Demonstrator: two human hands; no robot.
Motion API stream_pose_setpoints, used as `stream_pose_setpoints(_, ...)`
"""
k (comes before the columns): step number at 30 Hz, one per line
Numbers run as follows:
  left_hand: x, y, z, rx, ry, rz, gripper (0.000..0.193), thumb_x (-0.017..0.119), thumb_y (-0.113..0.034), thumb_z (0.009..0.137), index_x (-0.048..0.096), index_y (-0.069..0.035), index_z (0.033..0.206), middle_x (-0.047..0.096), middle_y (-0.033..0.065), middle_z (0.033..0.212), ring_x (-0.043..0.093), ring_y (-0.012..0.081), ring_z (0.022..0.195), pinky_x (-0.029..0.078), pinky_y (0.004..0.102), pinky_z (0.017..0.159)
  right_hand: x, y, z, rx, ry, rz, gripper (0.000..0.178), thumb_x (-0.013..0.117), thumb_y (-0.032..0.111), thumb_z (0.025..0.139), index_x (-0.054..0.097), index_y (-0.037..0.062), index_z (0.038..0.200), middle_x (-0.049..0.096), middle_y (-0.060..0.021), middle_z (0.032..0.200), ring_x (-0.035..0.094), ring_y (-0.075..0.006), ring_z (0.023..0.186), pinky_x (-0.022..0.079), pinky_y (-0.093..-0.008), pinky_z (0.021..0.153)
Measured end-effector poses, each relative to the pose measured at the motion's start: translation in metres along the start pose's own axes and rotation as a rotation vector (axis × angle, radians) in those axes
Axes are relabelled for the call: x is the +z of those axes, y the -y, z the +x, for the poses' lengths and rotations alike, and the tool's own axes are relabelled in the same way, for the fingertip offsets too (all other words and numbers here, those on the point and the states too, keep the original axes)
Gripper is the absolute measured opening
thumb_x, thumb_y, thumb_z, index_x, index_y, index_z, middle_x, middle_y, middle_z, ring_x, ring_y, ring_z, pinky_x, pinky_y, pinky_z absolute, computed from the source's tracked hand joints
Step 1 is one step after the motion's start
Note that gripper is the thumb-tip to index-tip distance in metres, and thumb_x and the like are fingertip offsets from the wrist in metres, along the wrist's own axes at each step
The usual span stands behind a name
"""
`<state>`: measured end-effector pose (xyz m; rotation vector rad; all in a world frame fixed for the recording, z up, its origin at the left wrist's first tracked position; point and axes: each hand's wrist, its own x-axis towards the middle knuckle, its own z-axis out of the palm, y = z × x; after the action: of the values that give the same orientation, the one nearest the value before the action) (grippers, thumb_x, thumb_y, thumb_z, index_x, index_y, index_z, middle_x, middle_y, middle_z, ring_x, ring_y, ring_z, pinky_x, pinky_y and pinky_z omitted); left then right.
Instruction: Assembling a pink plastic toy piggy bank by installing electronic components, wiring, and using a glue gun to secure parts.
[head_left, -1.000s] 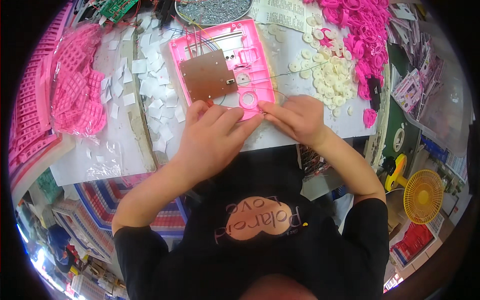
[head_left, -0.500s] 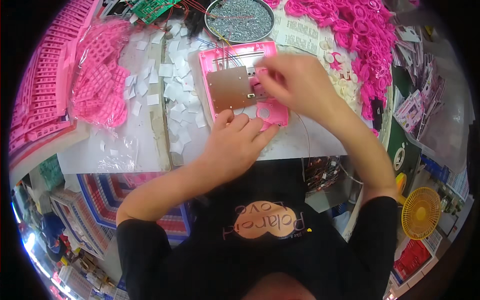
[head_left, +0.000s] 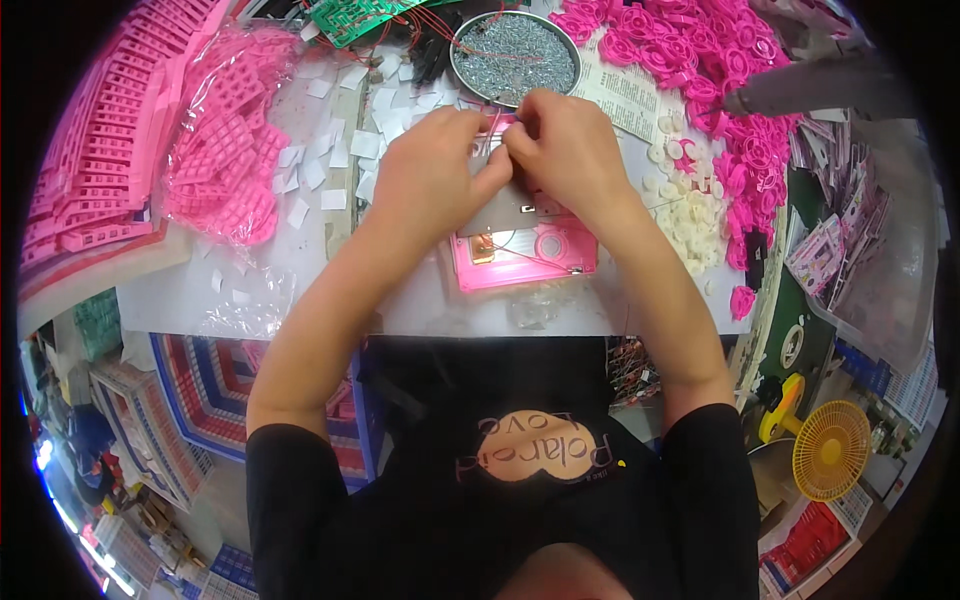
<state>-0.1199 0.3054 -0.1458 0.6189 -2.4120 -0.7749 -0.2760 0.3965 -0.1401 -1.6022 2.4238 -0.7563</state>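
We seem to be busy with the thin wires (head_left: 493, 124) at the far end of the pink case (head_left: 510, 272), which lies near the front edge of the tabletop (head_left: 405, 308). We think the next move calls for small, gentle pinches. Our left hand (head_left: 428, 172) and right hand (head_left: 572, 152) reach over the flat board (head_left: 498, 214) and bend inward. Thumbs and fingers are nearly together, but knuckles hide the tips, so we cannot tell what they hold.
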Motion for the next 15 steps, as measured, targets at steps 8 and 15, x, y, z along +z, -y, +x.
stream_pose_setpoints(8,0.015,0.002,0.013,-0.107,0.049,0.144,0.030,0.074,-0.029,0.085,0.075,-0.001,0.095,0.071,0.0136,0.078,0.069,0.0295,0.071,0.053,0.0378,0.067,-0.009,0.003,-0.018,0.211,0.039,0.610,0.012,0.069,0.009,0.091,0.068,-0.0023,0.092,0.074,-0.0098,0.078,0.066,-0.0099,0.063,0.052,-0.0278,0.058)
stream_pose_setpoints(15,0.000,0.014,0.031,-0.292,0.183,-0.142,0.025,0.073,-0.027,0.087,0.074,-0.002,0.090,0.070,0.0145,0.073,0.066,0.0330,0.065,0.053,0.0390,0.064,-0.014,0.015,-0.037,-0.561,0.105,0.119,0.022,0.075,0.011,0.077,0.074,0.0152,0.098,0.068,-0.0019,0.098,0.063,-0.0270,0.093,0.056,-0.0387,0.075)
